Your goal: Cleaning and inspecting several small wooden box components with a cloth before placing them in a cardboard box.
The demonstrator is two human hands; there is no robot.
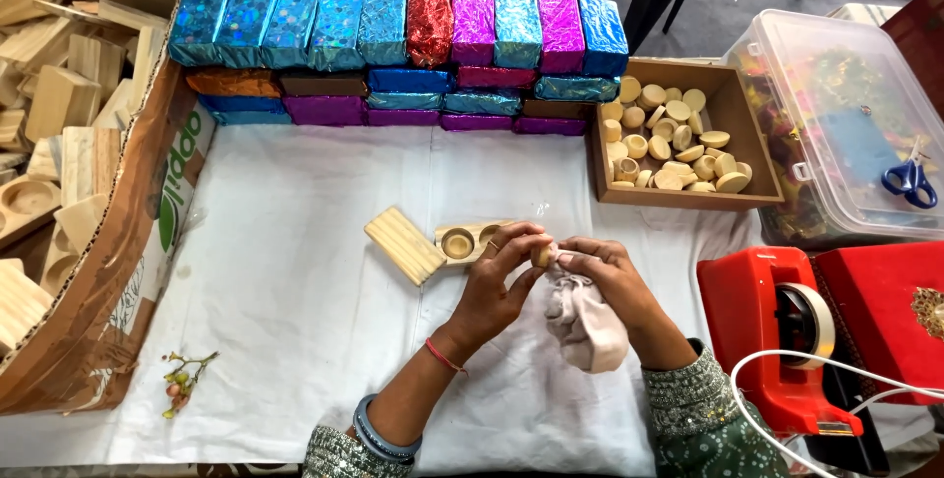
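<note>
Two hands meet mid-table: the left hand (500,276) pinches a small wooden cup (541,256), the right hand (602,276) grips a cloth (588,319) against it. The holed wooden block (470,240) lies just behind, nearer the left.

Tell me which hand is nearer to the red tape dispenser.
Right. The right hand, holding a pale cloth, sits just left of the red tape dispenser. The left hand lies farther left, beyond the right one, pinching a small wooden piece.
</note>
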